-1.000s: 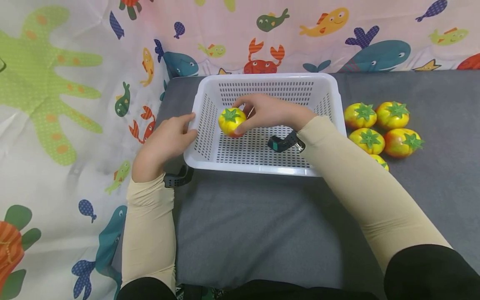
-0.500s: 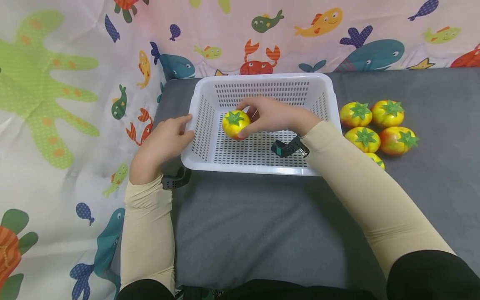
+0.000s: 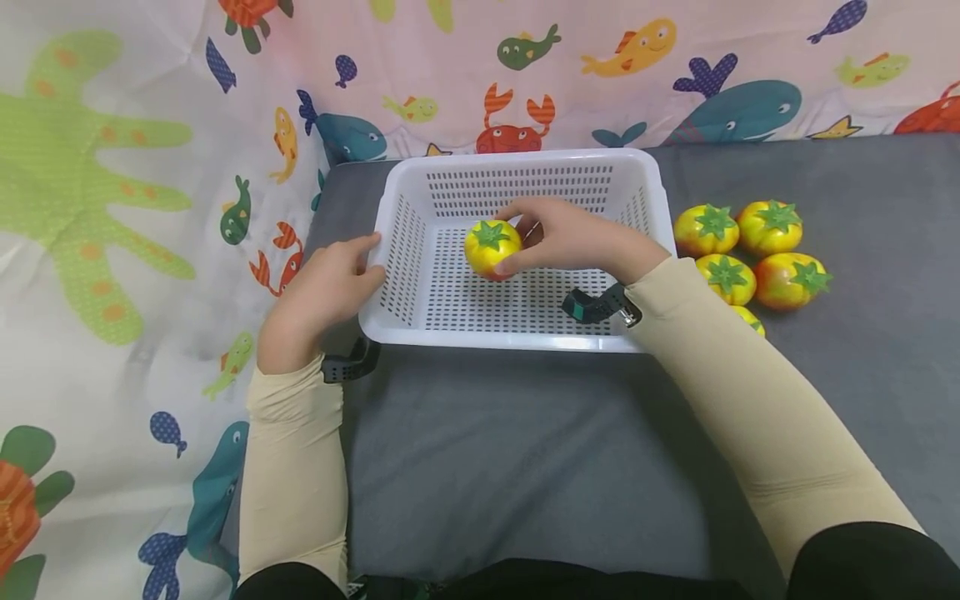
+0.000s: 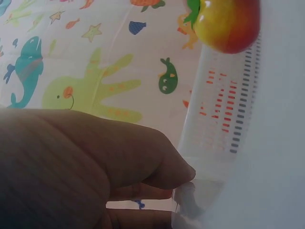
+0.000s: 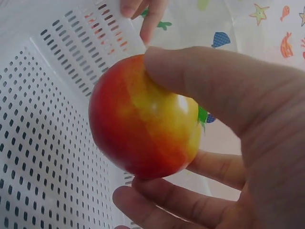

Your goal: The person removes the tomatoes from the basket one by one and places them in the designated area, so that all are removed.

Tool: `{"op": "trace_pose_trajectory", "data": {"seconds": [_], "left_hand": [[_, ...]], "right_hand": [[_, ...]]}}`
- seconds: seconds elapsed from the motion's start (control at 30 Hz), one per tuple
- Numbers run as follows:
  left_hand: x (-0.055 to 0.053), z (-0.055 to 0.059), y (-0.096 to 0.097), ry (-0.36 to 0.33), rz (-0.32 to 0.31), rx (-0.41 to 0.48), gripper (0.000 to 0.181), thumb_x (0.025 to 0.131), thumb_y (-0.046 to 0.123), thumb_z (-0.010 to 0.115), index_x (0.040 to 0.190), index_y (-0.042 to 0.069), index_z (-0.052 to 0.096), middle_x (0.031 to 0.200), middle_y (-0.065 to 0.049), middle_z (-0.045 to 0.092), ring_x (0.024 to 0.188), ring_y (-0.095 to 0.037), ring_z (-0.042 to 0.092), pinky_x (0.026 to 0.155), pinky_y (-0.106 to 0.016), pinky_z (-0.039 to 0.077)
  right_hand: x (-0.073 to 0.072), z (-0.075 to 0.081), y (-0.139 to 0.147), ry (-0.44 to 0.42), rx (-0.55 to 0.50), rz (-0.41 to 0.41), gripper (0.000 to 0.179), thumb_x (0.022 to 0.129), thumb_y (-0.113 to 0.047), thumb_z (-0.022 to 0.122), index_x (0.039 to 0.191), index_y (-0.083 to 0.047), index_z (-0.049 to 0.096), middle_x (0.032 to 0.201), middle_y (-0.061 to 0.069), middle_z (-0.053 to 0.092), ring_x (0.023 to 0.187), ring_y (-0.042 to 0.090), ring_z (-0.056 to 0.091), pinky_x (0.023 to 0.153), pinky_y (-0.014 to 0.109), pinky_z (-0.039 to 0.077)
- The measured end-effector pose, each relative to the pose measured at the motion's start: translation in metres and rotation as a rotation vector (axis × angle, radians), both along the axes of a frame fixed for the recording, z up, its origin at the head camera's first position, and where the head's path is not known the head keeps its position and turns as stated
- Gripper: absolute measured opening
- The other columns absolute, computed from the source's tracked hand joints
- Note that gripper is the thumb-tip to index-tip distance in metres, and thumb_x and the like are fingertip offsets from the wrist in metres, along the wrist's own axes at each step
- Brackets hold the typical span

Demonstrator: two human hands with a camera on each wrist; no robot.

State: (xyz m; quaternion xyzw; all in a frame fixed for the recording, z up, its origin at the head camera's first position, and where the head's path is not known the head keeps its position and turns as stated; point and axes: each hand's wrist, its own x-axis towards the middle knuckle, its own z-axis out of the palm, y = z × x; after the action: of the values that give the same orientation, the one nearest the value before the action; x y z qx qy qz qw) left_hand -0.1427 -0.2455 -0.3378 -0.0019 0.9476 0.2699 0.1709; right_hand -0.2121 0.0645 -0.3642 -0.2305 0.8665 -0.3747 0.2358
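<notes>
Over the white basket [image 3: 517, 250], the right hand [image 3: 570, 237] holds a toy tomato [image 3: 492, 247]. Its fingers and thumb curl round the tomato, so this grip is clamped on it. The tomato is yellow on top with a green leafy cap, and the right wrist view shows a red side [image 5: 143, 119] too. It sits inside the basket walls, near the middle. Whether it touches the basket floor, I cannot tell.

The left hand [image 3: 322, 287] rests on the left rim of the basket. Its fingertips touch the rim and lie fairly straight, so this grip is loose and clasps nothing. The left wrist view shows the fingers [image 4: 162, 167] against the white wall.

The basket has many little holes and stands on a grey worktop [image 3: 525, 450]. To the right of the basket lie more toy tomatoes [image 3: 750, 250], close together. One of them is partly hidden by the right sleeve [image 3: 742, 400]. Behind and to the left hangs a cloth [image 3: 135, 167] with fish, whales, crabs and a green octopus on it.
</notes>
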Motion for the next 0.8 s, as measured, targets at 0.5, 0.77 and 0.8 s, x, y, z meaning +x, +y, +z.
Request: {"op": "trace_pose_trajectory", "data": {"seconds": [0.5, 0.77, 0.8], "left_hand": [[0.001, -0.001, 0.004, 0.012, -0.001, -0.013, 0.068, 0.103, 0.022, 0.057, 0.166, 0.011, 0.033, 0.136, -0.019, 0.066, 0.102, -0.036, 0.075, 0.061, -0.029, 0.059], [0.003, 0.001, 0.006, 0.019, 0.003, -0.024, 0.069, 0.103, 0.023, 0.057, 0.166, 0.012, 0.032, 0.136, -0.018, 0.066, 0.102, -0.036, 0.076, 0.066, -0.034, 0.064], [0.004, 0.001, 0.005, 0.017, 0.004, -0.024, 0.069, 0.103, 0.023, 0.057, 0.166, 0.012, 0.032, 0.136, -0.018, 0.066, 0.103, -0.036, 0.076, 0.069, -0.037, 0.065]], "right_hand": [[0.017, 0.016, 0.017, 0.047, 0.025, -0.035, 0.083, 0.080, -0.043, 0.090, 0.150, -0.016, 0.054, 0.128, 0.009, 0.062, 0.113, 0.027, 0.062, 0.096, 0.044, 0.059], [0.024, 0.023, 0.033, 0.085, 0.019, -0.045, 0.081, 0.082, -0.044, 0.089, 0.150, -0.015, 0.055, 0.127, 0.010, 0.063, 0.112, 0.028, 0.061, 0.094, 0.046, 0.059], [0.024, 0.023, 0.035, 0.085, 0.015, -0.046, 0.081, 0.082, -0.043, 0.089, 0.149, -0.015, 0.055, 0.127, 0.010, 0.063, 0.112, 0.028, 0.061, 0.094, 0.046, 0.059]]}}
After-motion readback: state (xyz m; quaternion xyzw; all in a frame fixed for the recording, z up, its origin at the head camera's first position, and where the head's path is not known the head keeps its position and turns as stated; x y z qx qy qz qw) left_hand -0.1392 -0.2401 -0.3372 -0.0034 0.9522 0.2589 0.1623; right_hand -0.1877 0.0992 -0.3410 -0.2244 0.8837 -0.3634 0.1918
